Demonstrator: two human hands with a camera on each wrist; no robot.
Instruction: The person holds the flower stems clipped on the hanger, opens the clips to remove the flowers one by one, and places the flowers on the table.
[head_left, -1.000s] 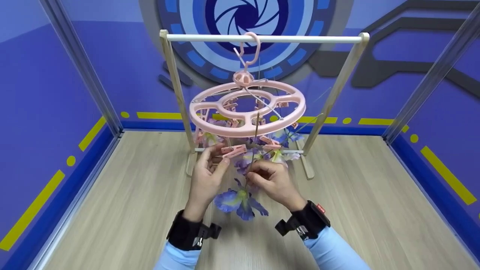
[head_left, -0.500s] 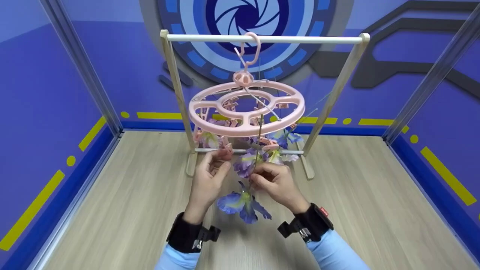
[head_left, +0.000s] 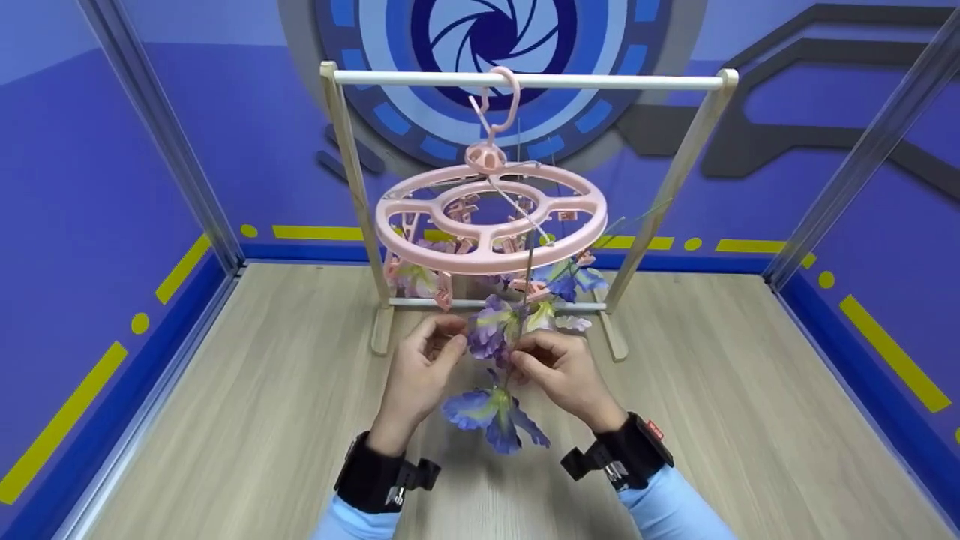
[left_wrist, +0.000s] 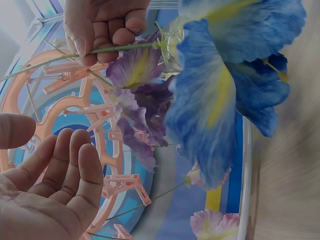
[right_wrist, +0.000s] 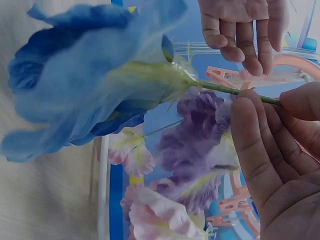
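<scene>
My right hand [head_left: 562, 375] pinches the thin green stem [right_wrist: 220, 88] of a blue iris [head_left: 499, 416] between thumb and fingers. The bloom hangs low, below that hand, while the stem rises toward the pink hanger ring. My left hand [head_left: 416, 371] holds nothing; its fingers are loosely bent and the palm shows in the left wrist view. Just above it dangles a pink clothespin [head_left: 444, 291] from the round pink clip hanger [head_left: 487, 262]. Between the hands, a purple iris [head_left: 491, 326] hangs behind the blue one's stem.
A wooden rack with a white top rod [head_left: 615, 80] carries the hanger by its hook [head_left: 514, 97]. Several more flowers hang from it, including another blue iris [head_left: 566, 277] at right. Blue printed walls enclose the wood-grain table [head_left: 750, 420] on the sides and back.
My left hand has let go of the pink clothespin and dropped slightly; the clothespin now hangs straight down. My right hand has shifted a little right and down with the blue iris.
</scene>
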